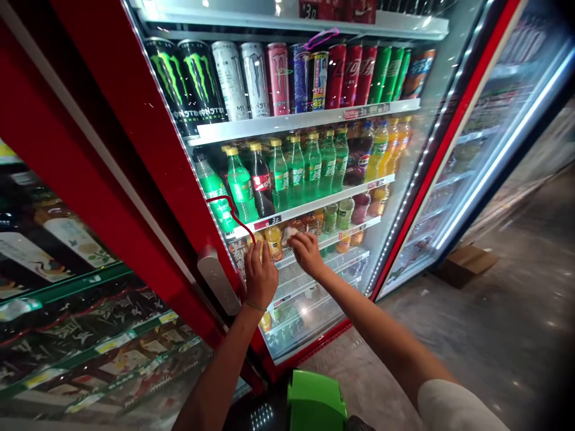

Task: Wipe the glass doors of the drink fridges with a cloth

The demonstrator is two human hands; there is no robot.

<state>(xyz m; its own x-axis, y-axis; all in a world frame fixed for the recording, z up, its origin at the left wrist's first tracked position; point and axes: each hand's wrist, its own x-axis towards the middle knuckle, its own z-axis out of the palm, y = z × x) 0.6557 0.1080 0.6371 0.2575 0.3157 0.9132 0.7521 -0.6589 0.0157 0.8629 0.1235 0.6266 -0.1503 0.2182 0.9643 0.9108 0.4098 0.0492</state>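
Note:
My left hand is raised before the glass cooler door, its fingers bent close together at the lower end of a thin red cord-like strand. The strand curves up and left across the green bottles; whether it lies on the glass I cannot tell. Beside it, my right hand pinches a small whitish piece, too blurred to name. Behind both hands stand small bottles with yellow-orange drinks. Higher up, a pink loop shows in front of the cans. The fingertips are partly hidden.
The cooler's red door frame and pale handle are at my left. Shelves hold Monster cans and green bottles. Low down is a bright green object. A cardboard box lies on the floor at right.

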